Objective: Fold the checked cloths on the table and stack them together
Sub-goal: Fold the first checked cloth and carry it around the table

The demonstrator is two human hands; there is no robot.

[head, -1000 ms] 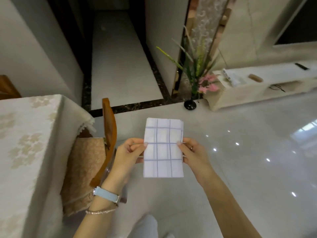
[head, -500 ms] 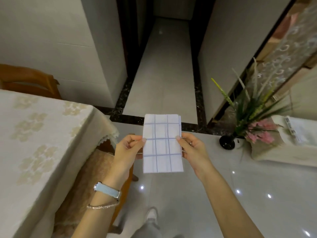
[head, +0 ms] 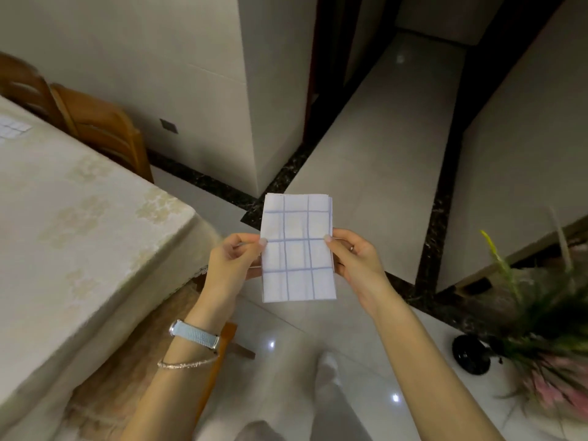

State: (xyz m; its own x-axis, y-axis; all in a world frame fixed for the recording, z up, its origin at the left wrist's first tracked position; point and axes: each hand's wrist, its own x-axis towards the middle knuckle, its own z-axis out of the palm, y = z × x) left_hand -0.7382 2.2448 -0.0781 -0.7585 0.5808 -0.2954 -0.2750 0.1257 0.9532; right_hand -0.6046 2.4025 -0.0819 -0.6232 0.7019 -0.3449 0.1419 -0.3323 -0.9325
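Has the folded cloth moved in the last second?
Yes. The cloth has swung left, away from the vase and toward the table.

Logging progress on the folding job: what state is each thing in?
held checked cloth: folded to a narrow rectangle, in the air, off the table
left hand: pinches its left edge
right hand: pinches its right edge
second checked cloth: lies on the table, mostly out of frame
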